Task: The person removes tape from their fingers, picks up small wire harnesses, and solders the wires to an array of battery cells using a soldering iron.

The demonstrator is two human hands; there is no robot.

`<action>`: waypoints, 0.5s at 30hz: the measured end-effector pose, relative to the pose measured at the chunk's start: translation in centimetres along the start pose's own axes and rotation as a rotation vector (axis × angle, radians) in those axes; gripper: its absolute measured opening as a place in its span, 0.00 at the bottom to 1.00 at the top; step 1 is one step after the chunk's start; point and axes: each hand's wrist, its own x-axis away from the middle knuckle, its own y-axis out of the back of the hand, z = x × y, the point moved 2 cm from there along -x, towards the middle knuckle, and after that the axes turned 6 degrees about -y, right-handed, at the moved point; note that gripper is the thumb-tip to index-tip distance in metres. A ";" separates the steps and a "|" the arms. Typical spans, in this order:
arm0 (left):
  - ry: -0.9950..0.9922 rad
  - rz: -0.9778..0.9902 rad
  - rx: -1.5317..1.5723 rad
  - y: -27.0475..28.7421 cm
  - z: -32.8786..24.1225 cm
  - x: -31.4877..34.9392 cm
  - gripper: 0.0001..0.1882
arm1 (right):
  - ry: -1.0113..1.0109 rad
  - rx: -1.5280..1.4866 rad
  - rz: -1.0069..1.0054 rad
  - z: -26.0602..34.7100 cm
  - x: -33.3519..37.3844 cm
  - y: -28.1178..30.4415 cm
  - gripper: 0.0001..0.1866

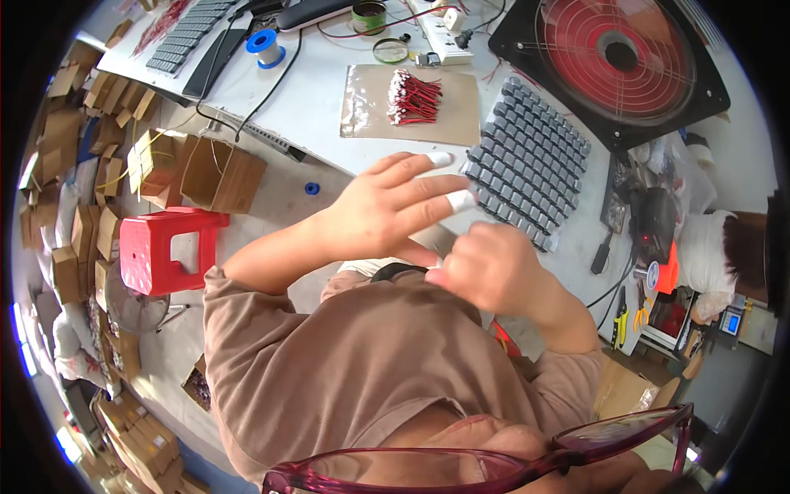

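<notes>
My left hand (383, 206) is held above the near edge of the table with its fingers stretched out and apart. White finger cots (462, 200) cover two of its fingertips. Close beside its thumb, my right hand (491, 262) is closed, the fingers curled in; whatever they pinch is hidden. Beyond the hands, a pile of short red wires (420, 100) with white connectors lies on a brown sheet (362, 115). Just right of the left fingertips stand rows of small grey blocks (531, 156), several to each row.
A fan (615, 56) with a red face and black frame sits at the far right. A blue spool (265, 49), a green tin (368, 16) and a white power strip (440, 37) stand at the back. A red stool (148, 253) and cardboard boxes (222, 174) are on the left.
</notes>
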 end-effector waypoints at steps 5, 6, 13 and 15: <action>0.326 -0.105 0.244 2.8 0.6 3.3 0.34 | 0.150 0.219 -0.048 2.2 -1.1 -0.5 0.14; 0.432 -0.140 0.397 2.6 0.3 4.5 0.28 | 0.159 0.196 -0.072 2.4 -1.3 -0.6 0.13; 0.615 -0.993 1.841 5.5 2.6 14.3 0.31 | -0.347 -0.004 0.011 -1.2 -2.0 -1.5 0.06; 0.717 -1.034 1.751 5.8 1.8 14.7 0.33 | -0.211 -0.249 0.169 0.0 -2.4 -6.1 0.11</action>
